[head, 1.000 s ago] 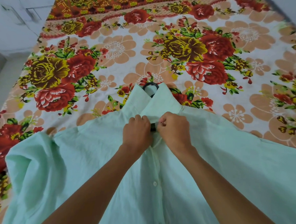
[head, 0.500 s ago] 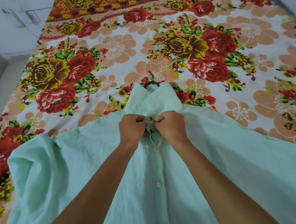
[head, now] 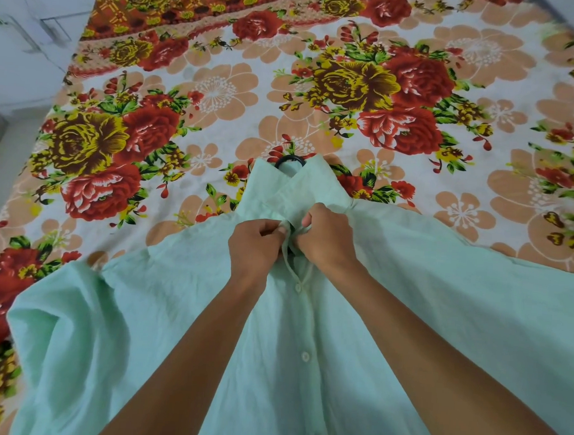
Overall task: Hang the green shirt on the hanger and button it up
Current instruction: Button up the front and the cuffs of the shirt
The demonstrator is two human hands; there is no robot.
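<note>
Bedspread (head: 220, 87); hands pinching shirt (head: 442, 313) placket.

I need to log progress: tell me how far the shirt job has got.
Done: the hanger hook pokes out at the collar of the green shirt, so it looks hung. In hand: the left hand and right hand pinch the placket just under the collar. Left: whether the lower buttons are fastened cannot be told.
</note>
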